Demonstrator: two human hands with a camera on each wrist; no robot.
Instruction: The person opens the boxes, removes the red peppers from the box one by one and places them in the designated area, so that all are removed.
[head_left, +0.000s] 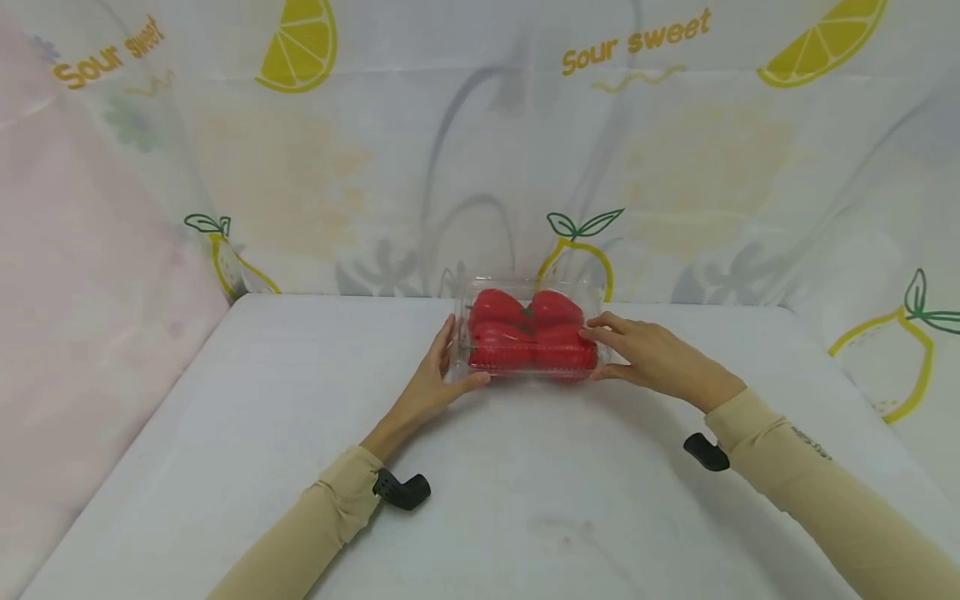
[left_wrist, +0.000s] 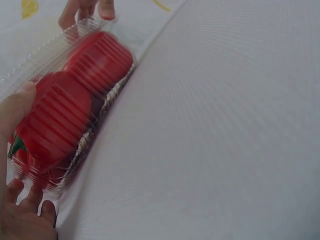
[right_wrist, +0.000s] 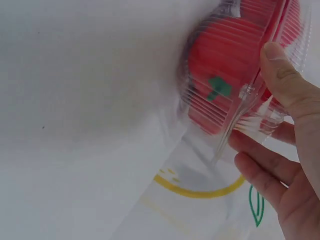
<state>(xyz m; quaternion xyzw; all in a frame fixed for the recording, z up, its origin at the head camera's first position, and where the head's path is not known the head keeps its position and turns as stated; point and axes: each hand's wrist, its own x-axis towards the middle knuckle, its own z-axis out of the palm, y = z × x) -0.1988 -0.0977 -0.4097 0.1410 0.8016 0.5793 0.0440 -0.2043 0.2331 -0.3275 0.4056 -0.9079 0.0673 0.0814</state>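
A clear ribbed plastic clamshell box (head_left: 531, 372) is at the far edge of the white table, with several red, pepper-like fruits (head_left: 498, 342) inside. Green stems show through the plastic. My left hand (head_left: 435, 379) holds the box's left end, its thumb along the near side and its fingers around the end. On the opposite end my right hand (head_left: 651, 357) grips the box between thumb and fingers. The right wrist view shows that thumb (right_wrist: 282, 75) on the plastic near the rim. The lid looks closed over the fruits. Whether the box rests fully on the table I cannot tell.
The white table (head_left: 315, 358) spreads toward me on both sides of the box. A hanging cloth printed with lemons (head_left: 300, 50) stands close behind the table, and pink-and-white cloth (head_left: 75, 275) hangs at the left. Black wrist mounts (head_left: 405, 492) stick out from both sleeves.
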